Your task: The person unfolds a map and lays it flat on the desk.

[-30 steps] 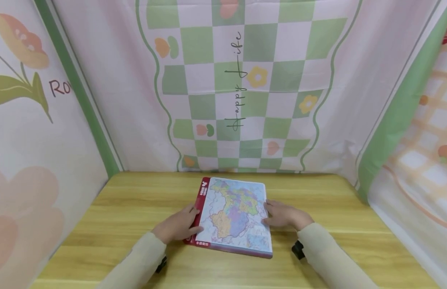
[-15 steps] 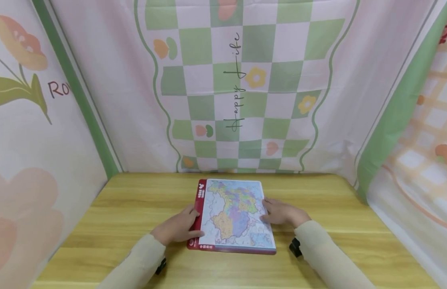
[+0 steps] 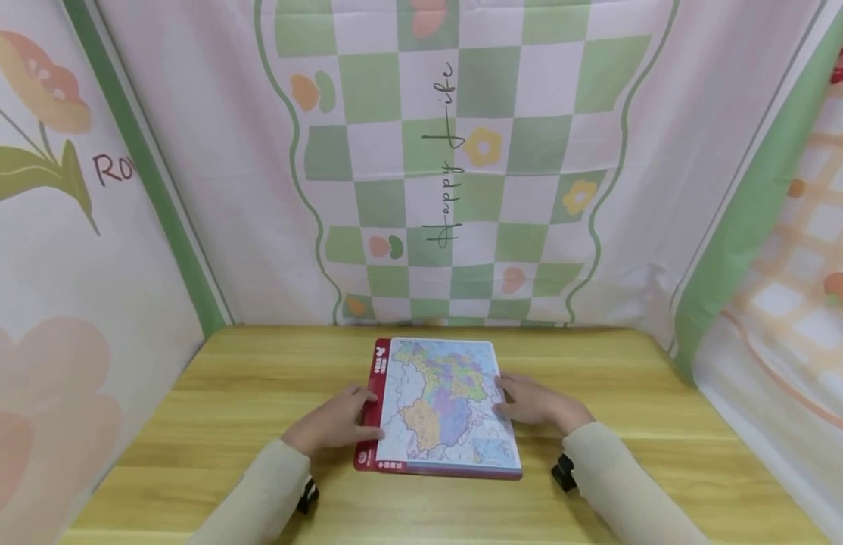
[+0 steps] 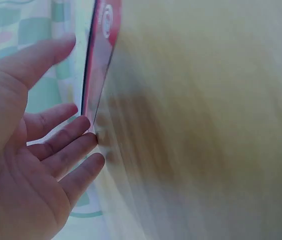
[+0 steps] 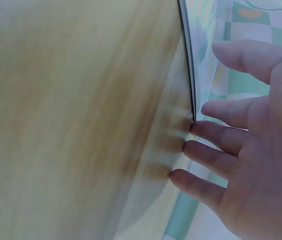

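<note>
A flat rectangular map board (image 3: 438, 409) with a red border lies on the table, its coloured map facing up. Two thin layers show along its edge in the right wrist view. My left hand (image 3: 331, 420) is at the red left edge, thumb over the border and fingers spread. In the left wrist view the fingertips (image 4: 83, 122) rest at the board's side and on the tabletop. My right hand (image 3: 530, 401) lies along the right edge, fingers loosely extended. Its fingertips (image 5: 193, 127) meet the board's edge and the wood in the right wrist view. Neither hand curls round the board.
The board lies on a wood-grain table (image 3: 258, 371). A hanging cloth (image 3: 455, 151) with green checks and lettering stands behind the table's far edge. Printed curtains (image 3: 88, 265) close in the sides. Dark devices (image 3: 564, 473) sit under the wrists.
The map board has turned slightly and squared up to the table, its near edge shifting right. Both hands stay at its sides with only small movements.
</note>
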The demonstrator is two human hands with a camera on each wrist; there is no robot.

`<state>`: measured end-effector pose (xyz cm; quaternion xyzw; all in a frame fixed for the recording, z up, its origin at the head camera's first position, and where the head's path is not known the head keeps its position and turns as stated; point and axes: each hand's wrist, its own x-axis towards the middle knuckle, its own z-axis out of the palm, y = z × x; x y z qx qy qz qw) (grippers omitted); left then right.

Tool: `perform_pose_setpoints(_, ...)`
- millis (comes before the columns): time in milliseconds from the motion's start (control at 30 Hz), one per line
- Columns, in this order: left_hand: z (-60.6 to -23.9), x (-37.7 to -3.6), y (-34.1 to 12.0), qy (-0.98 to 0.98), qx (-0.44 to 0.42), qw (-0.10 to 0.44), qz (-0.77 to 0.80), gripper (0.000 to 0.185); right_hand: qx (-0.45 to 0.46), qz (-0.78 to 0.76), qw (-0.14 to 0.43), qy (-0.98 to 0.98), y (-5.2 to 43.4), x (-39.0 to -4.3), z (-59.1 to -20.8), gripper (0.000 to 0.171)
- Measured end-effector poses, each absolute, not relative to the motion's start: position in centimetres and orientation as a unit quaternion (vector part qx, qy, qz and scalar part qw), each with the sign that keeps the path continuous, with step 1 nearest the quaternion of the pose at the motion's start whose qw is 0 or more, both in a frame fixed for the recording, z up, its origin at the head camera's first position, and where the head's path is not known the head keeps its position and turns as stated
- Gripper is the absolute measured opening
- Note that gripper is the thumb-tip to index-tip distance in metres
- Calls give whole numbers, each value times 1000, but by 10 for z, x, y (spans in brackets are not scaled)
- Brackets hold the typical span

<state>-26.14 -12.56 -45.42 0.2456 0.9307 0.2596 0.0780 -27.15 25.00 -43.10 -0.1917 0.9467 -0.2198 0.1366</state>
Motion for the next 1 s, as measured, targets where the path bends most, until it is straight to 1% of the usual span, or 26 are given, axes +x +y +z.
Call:
perform_pose_setpoints(200, -451, -265, -132, 904, 227, 76, 355, 62, -208, -251, 135, 936, 253, -264, -429, 61)
perform_pose_setpoints(367, -448, -267, -135, 886, 161, 85, 426, 55, -225, -271, 130, 927, 256, -260, -425, 57)
perform_pose_setpoints(533, -449, -269, -137, 871, 105, 103, 469, 55, -203, -285, 129, 928, 259, -257, -424, 52)
perform_pose_setpoints(767, -452, -273, -140, 831, 55, 135, 536, 52, -145, -341, 127, 920, 263, -253, -424, 57)
perform_pose_setpoints(900, -449, -275, -139, 804, 34, 155, 574, 51, -139, -380, 137, 904, 264, -250, -421, 62)
perform_pose_setpoints(1000, -448, -275, -138, 795, 24, 160, 584, 53, -145, -401, 142, 893, 264, -248, -420, 63)
